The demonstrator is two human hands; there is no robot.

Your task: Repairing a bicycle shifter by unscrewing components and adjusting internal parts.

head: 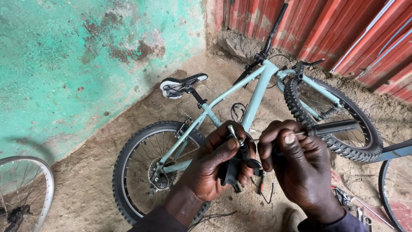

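My left hand (214,165) grips a small black bicycle part (235,168) with a metal end, held up in front of me. My right hand (298,165) holds a black-handled screwdriver (332,127), its thin shaft pointing left into the part. The two hands are close together, nearly touching. Behind them a pale green bicycle (257,92) lies on the dirt ground, with a black saddle (182,84), a rear wheel (146,167) and a knobbly front wheel (339,118). A thin cable (266,193) hangs below the part.
A flaking turquoise wall (77,64) rises on the left and red corrugated sheeting (339,30) stands behind. Another wheel (21,193) sits at the lower left, a further wheel and blue frame (397,180) at the right. Small tools (352,204) lie on the ground.
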